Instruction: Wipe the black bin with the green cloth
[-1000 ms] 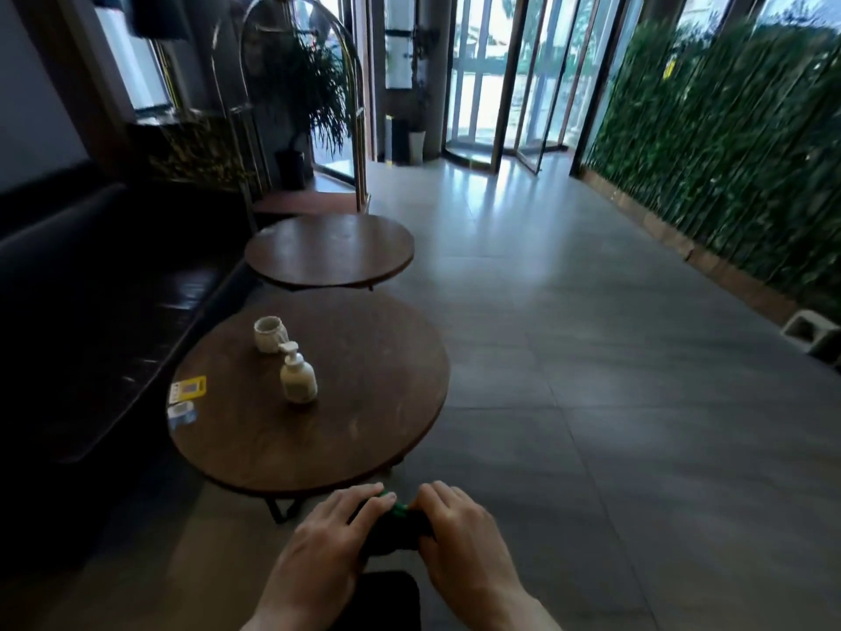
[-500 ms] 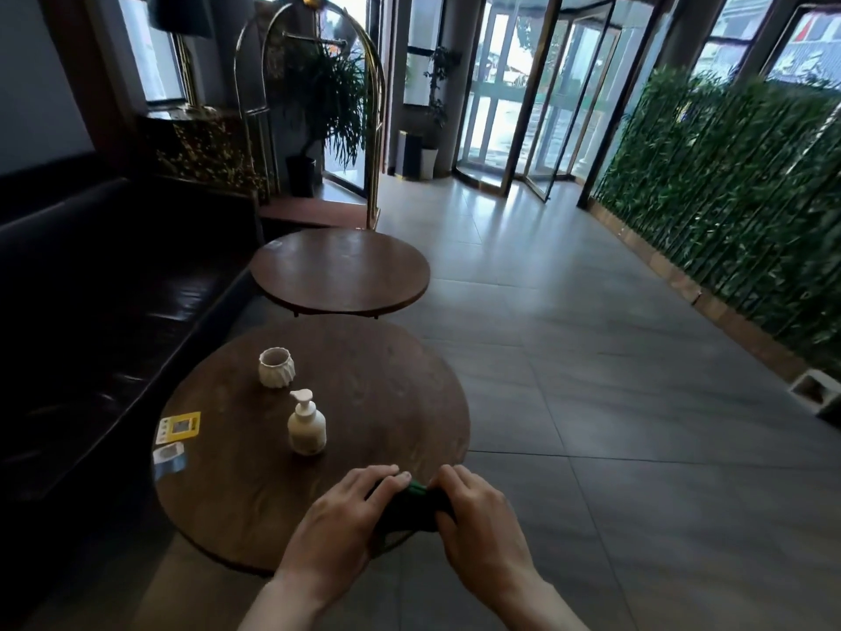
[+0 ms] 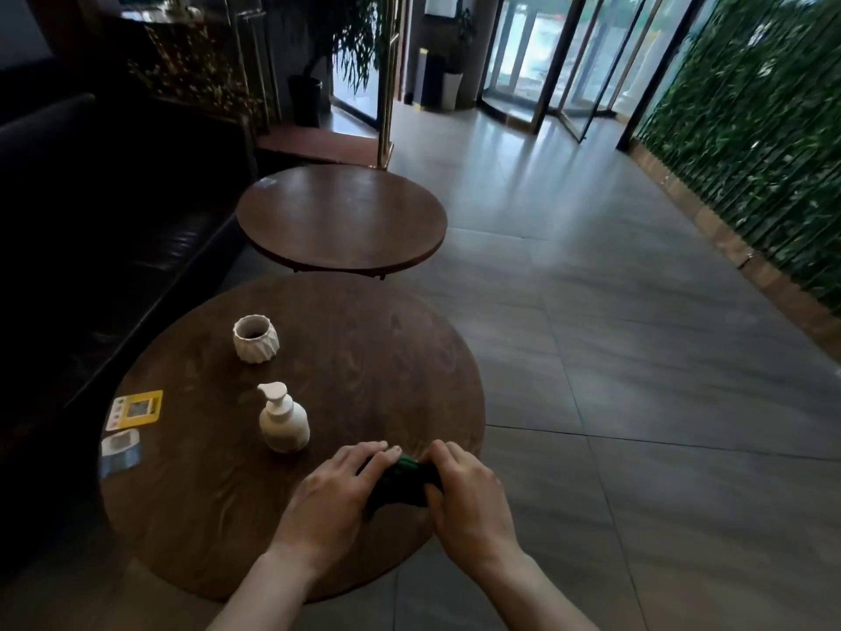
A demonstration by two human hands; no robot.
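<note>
Green cloth (image 3: 402, 480) is bunched up and held between both hands, above the near edge of the round wooden table (image 3: 364, 357), at about 5 o'clock on its top. Left hand (image 3: 332, 489) is at the cloth's 9 o'clock, fingers curled over its top edge; right hand (image 3: 464, 489) is at its 3 o'clock, fingers curled round the other end. Both are grasping the cloth; only a dark green wad is seen in the gap between them. White pump bottle (image 3: 283, 421) stands at 10 o'clock from the hands, near but apart. White ribbed cup (image 3: 255, 337) is set further out at 11 o'clock. Yellow card (image 3: 136, 409) and a blue-white card (image 3: 119, 453) lie at the table's 9 o'clock edge. A second round table (image 3: 341, 218) is seen at 12 o'clock, a dark sofa (image 3: 91, 211) along the 9 o'clock side, and a green hedge wall (image 3: 751, 107) at 2 o'clock. A black bin cannot be made out with confidence.
</note>
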